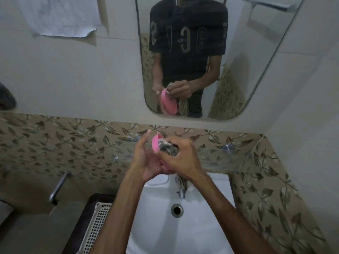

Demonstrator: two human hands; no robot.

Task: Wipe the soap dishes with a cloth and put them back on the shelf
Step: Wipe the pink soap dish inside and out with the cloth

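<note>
Pink soap dish [156, 143]: mostly hidden between both hands, only its upper edge shows | cloth [167, 148]: bunched under the right hand [180, 158], its tail masking the tap [181, 192] top | left hand [145, 160]: motion-blurred | white basket [95, 230]: cut off by the frame's lower edge | wall paper [60, 15]: print unreadable

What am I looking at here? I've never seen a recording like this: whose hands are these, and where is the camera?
There is no machine. The single picture comes from a camera on a person's head, looking down at their own hands over a white sink. The left hand holds a pink soap dish; the right hand grips a patterned cloth and presses it against the dish. The mirror above reflects the same person. A glass shelf runs along the tiled wall.
</note>
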